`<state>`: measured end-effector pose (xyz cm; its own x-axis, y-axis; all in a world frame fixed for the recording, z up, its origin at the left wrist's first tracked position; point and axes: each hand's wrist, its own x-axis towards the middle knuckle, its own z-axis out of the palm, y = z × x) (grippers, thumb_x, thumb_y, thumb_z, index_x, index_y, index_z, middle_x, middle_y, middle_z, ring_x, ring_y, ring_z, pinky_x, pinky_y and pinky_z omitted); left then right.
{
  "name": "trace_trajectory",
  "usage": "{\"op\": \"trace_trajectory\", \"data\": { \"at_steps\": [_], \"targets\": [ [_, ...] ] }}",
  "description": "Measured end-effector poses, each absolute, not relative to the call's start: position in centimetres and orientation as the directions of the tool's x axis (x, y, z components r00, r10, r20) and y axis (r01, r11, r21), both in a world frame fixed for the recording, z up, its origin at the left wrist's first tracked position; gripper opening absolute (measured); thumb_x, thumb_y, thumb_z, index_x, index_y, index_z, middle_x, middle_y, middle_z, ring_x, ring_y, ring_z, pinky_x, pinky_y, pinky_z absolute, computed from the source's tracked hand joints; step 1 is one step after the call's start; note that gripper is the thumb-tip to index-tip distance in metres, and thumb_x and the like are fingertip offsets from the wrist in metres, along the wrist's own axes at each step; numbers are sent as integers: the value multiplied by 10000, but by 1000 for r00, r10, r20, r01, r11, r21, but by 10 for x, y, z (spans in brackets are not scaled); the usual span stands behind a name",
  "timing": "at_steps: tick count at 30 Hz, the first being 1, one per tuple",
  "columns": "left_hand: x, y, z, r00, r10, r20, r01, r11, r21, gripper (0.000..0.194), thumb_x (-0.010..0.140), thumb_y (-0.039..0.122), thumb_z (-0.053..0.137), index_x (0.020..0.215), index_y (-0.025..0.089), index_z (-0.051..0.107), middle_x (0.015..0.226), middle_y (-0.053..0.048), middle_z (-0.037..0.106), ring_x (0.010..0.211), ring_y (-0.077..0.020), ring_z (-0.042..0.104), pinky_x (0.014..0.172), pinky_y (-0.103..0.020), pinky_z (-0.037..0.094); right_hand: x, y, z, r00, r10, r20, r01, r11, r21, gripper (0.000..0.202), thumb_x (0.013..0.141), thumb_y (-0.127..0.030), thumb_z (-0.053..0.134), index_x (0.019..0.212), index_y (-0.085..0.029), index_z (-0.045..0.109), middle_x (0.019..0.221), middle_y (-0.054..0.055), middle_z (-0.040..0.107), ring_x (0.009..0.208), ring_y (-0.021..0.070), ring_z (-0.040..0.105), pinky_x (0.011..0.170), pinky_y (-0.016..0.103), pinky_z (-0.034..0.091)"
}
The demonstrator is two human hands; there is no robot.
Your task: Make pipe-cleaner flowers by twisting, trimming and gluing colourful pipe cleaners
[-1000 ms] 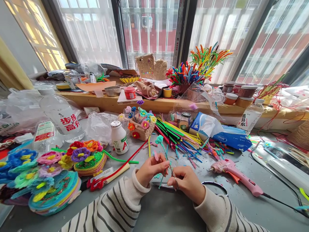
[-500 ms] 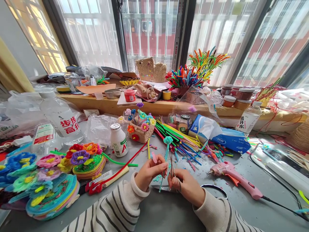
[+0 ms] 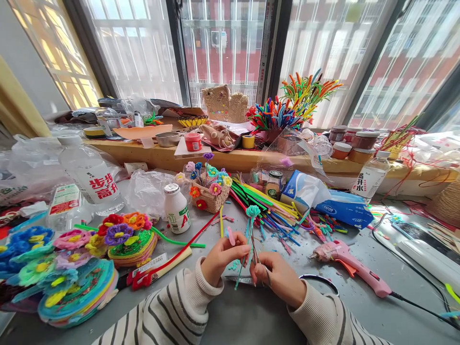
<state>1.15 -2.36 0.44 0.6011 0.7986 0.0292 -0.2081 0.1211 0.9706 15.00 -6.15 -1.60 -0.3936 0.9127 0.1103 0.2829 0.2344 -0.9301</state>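
Observation:
My left hand [image 3: 224,258] is closed, pinching the stem of a turquoise pipe-cleaner flower [image 3: 253,211]. The ruffled head stands upright and the stem's lower end hangs below my fingers. In my right hand [image 3: 279,278], also closed, is a pair of thin metal scissors [image 3: 255,245]. Their blades point up beside the stem, and a handle loop shows at my fingers. Whether the blades touch the stem, I cannot tell. Beneath both hands a shiny flat object [image 3: 240,279] lies on the grey table, partly covered, with turquoise scraps of fuzz near it.
Left of my hands lie pipe-cleaner flower discs [image 3: 77,292] and a white bottle [image 3: 177,209]. Behind are a flower basket [image 3: 212,195] and loose pipe cleaners [image 3: 266,206]. A pink glue gun [image 3: 354,268] with its cord lies right, below a blue tissue pack [image 3: 341,208].
The turquoise flower has shifted slightly right and down, its stem's lower end slightly left and down. The scissor blades lean a little more to the left. Both hands stay almost in place.

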Motion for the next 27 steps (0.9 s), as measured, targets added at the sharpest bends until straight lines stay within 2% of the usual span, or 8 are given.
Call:
{"op": "trace_trajectory", "data": {
  "at_steps": [7,15,21,27],
  "targets": [
    [11,-21,1,596,803,3,-193,140,971,188,595,225,559,511,131,420,444,44,422,442,-63,403,472,-204,308,148,-61,-17,-336,935,113,311,223,-924,546,581,-653,359,390,-142,388,390,-25,379,399,68,320,396,196,241],
    [11,-19,0,592,806,-18,-214,179,960,183,594,234,565,533,129,428,458,37,460,433,-59,415,467,-200,319,146,-59,-21,-233,967,105,315,178,-932,479,584,-536,479,332,-163,314,328,-44,330,353,62,319,372,190,245],
    [11,-20,2,584,812,-19,-218,180,959,183,586,231,573,528,130,431,447,35,469,422,-60,418,461,-200,322,146,-59,-21,-217,971,102,295,165,-941,470,593,-503,494,330,-165,299,329,-47,322,355,62,335,371,187,249],
    [11,-20,0,582,813,-23,-203,173,964,178,590,224,571,525,125,438,444,38,457,427,-58,417,463,-196,321,147,-57,-24,-233,964,128,325,202,-924,491,579,-562,468,326,-162,335,329,-50,293,351,57,273,371,198,225]
  ]
}}
